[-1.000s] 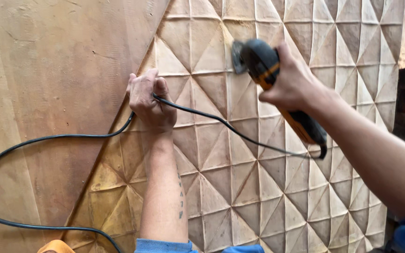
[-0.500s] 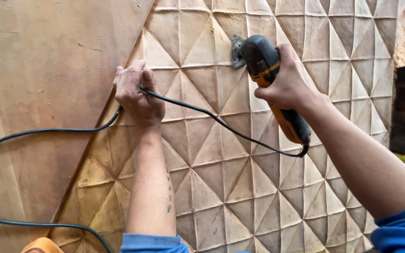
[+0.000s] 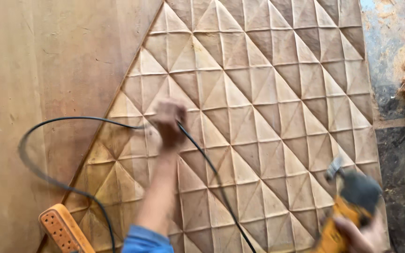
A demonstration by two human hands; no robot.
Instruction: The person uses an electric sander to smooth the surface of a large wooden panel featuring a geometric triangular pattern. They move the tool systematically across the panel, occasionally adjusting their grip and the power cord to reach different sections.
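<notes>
Carved wooden panel of raised triangular facets (image 3: 268,117) fills the view, lying on a plain brown board (image 3: 33,70).

Right hand (image 3: 359,236) at five o'clock is clenched round an orange-and-black power sander (image 3: 350,206) — left hand (image 3: 169,122), blurred at centre, is closed on its black cord (image 3: 207,164). An orange socket strip (image 3: 64,229) lies at seven o'clock.

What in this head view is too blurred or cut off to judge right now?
- Left hand: motion blur hides how its fingers grip the black cord.
- Right hand: cut by the bottom edge and blurred.
- Sander: its head is smeared; contact with the carved panel is unclear.
- Orange power strip: cut by the bottom edge.
</notes>
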